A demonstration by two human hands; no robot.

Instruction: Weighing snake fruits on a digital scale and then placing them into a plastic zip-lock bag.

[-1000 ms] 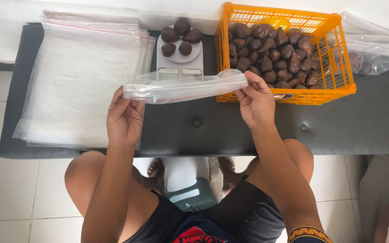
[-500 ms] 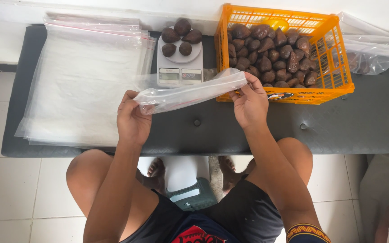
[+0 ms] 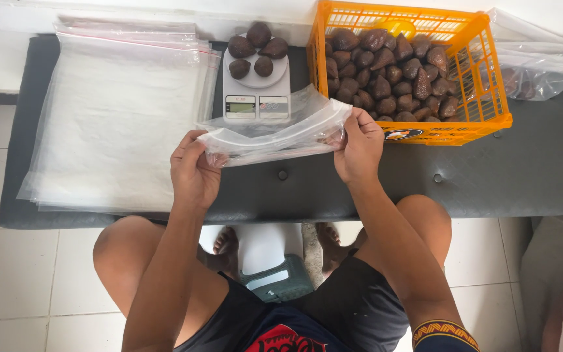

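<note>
Plastic bag [image 3: 275, 133] is pinched at its two ends by the left hand [image 3: 193, 171] and right hand [image 3: 358, 146], above the table [image 3: 522, 176]. Its mouth is best pulled evenly. At 12 o'clock a scale [image 3: 256, 94] is loaded with fruit [image 3: 257, 47]; an orange crate [image 3: 425, 133] lies at 2 o'clock, a bag stack [image 3: 115, 114] at 10 o'clock.

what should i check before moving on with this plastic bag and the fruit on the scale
1. Both hands on the bag: ok. The left hand and right hand each pinch an end of the clear plastic bag.
2. Bag mouth open: cannot tell; it looks stretched flat between the hands.
3. Fruit on the scale: ok. Four brown fruits sit on the white scale.
4. Scale reading: cannot tell, display too small.
5. More fruit at hand: ok. The orange basket beside the scale is well filled.
6. Spare bags: ok. A stack of bags lies left of the scale.
</note>
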